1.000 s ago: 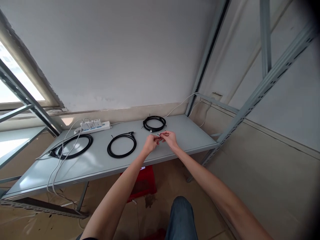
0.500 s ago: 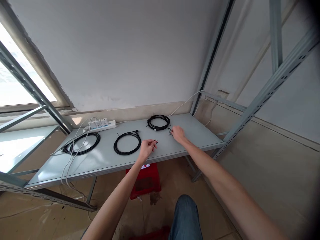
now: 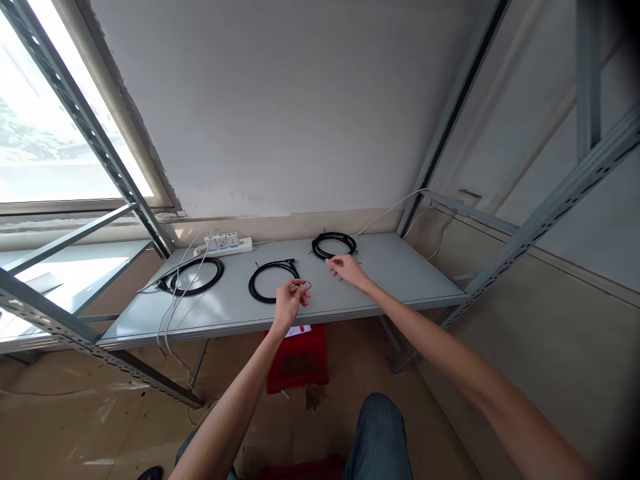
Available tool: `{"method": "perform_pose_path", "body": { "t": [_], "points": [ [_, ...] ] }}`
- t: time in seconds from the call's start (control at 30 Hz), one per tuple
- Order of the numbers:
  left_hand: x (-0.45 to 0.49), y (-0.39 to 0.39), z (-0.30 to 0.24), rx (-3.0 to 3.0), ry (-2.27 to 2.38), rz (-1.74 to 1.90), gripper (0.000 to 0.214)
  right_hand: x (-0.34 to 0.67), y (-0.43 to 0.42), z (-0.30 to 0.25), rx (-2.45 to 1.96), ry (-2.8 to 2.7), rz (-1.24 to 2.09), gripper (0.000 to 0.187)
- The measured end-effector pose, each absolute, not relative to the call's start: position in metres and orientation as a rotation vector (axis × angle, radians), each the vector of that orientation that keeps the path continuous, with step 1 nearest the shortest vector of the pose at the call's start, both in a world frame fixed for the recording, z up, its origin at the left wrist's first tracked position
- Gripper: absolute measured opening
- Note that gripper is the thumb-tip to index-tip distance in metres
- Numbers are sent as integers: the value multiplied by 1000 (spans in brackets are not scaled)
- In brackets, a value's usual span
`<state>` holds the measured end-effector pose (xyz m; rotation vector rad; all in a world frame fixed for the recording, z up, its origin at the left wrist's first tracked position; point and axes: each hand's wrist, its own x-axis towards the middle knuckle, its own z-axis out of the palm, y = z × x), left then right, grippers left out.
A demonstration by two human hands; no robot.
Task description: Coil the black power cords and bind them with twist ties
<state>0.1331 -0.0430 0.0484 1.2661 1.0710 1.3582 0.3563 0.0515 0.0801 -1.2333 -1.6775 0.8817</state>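
Note:
My left hand (image 3: 289, 298) hovers over the front of the grey shelf (image 3: 400, 280), pinching a thin black wire tie (image 3: 306, 287) between its fingertips. My right hand (image 3: 345, 269) reaches over the shelf just in front of the right black cable coil (image 3: 333, 245), fingers loosely spread, nothing visible in them. A middle black cable coil (image 3: 273, 280) lies just left of my left hand. A third, larger black coil (image 3: 193, 276) lies further left.
A white power strip (image 3: 225, 244) with white cords sits at the back left of the shelf. Metal rack uprights stand at the left and right. A red plastic crate (image 3: 297, 357) sits on the floor under the shelf. My knee (image 3: 377, 427) shows at the bottom.
My hands, together a second ago over the tie, have parted. The right hand went toward the right coil and came back slightly; the left keeps the tie. The view has shifted.

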Motion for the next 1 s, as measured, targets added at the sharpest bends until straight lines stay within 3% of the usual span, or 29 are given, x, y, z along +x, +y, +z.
{"method": "perform_pose_path", "body": {
  "t": [0.07,0.17,0.43,0.6,1.0],
  "points": [
    [131,-48,50,1260,1061,1395,46,328,24,78,-1126,-1706,1269,40],
    [127,-55,49,1283,1087,1441,44,298,-6,74,-1087,-1607,1447,46],
    [101,-68,53,1418,1202,1460,29,276,-17,82,-1056,-1420,1571,34],
    [89,-74,56,1477,1213,1437,26,265,-22,86,-992,-1440,1714,38],
    [70,-79,53,1664,1209,1314,24,267,-23,76,-1097,-1643,1589,37]
  ]
}}
